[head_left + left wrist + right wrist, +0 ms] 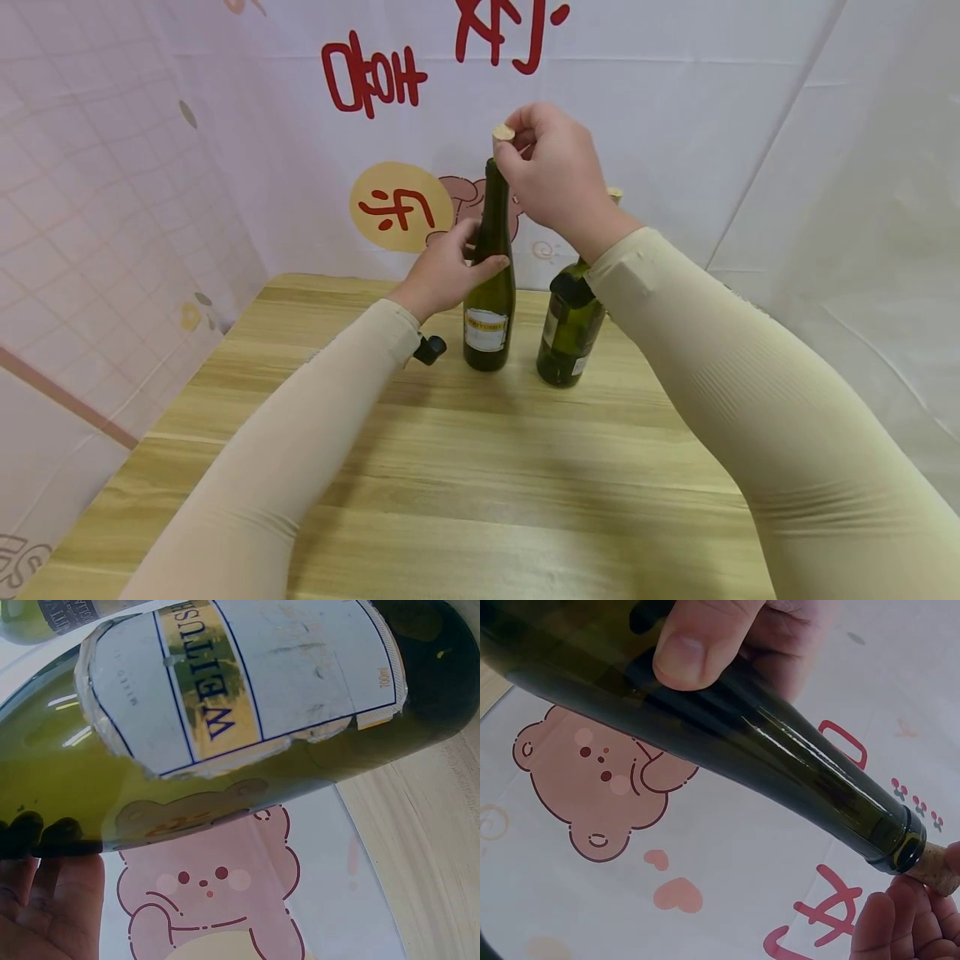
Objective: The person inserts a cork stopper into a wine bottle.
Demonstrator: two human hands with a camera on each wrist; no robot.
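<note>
A green glass wine bottle (489, 287) with a white and gold label (240, 682) stands upright on the wooden table (480, 475). My left hand (448, 268) grips it around the shoulder, thumb across the near side; the right wrist view shows that thumb (686, 660) on the glass. At the bottle's mouth is a cork (935, 868), pinched between the thumb and fingers of my right hand (551, 171). Most of the cork stands out above the rim. How far its lower end sits inside the neck, I cannot tell.
To the right stands a second green bottle (564, 342), partly hidden by my right wrist, with a cork (615, 194) at its top. Behind the table hangs a white cloth (660, 100) with red characters and a printed bear. Small black devices (430, 349) sit at both wrists.
</note>
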